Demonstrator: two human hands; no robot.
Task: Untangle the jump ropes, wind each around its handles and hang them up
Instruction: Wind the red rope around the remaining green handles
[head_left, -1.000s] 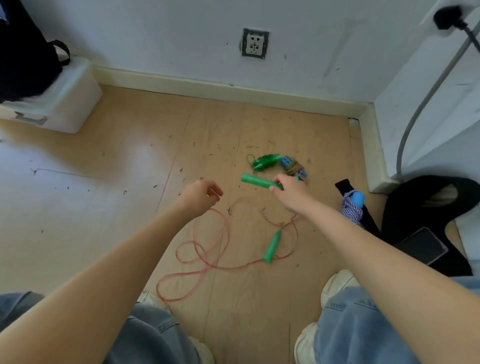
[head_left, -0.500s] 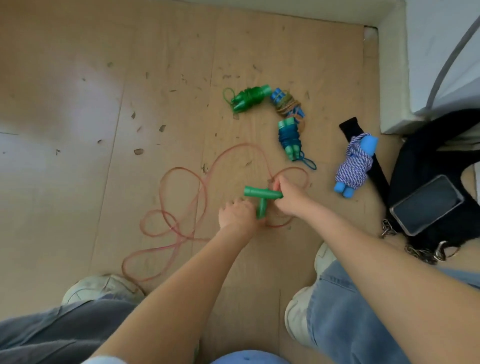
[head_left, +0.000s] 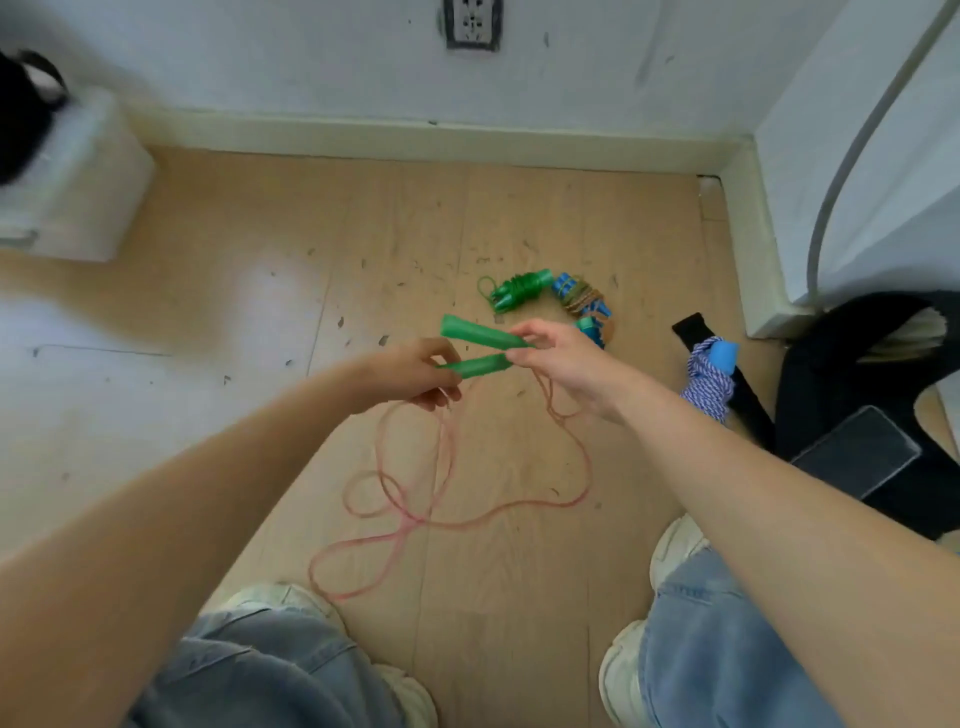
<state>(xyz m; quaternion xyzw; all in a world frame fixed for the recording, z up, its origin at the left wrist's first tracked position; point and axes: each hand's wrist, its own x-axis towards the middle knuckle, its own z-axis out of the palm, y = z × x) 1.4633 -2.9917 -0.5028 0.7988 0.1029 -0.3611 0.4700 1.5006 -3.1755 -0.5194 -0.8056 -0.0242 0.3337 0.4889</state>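
Green plastic handles (head_left: 480, 349), on the floor (head_left: 260, 322) a second ago, now sit side by side in the left hand (head_left: 415, 371) and right hand (head_left: 566, 364), each grip pinching one, red rope (head_left: 415, 519) trailing toward six o'clock, ready for winding.

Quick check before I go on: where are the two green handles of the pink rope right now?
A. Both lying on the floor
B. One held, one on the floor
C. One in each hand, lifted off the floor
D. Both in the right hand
C. The left hand grips the lower green handle and the right hand pinches the upper green handle, while the pink rope trails on the floor.
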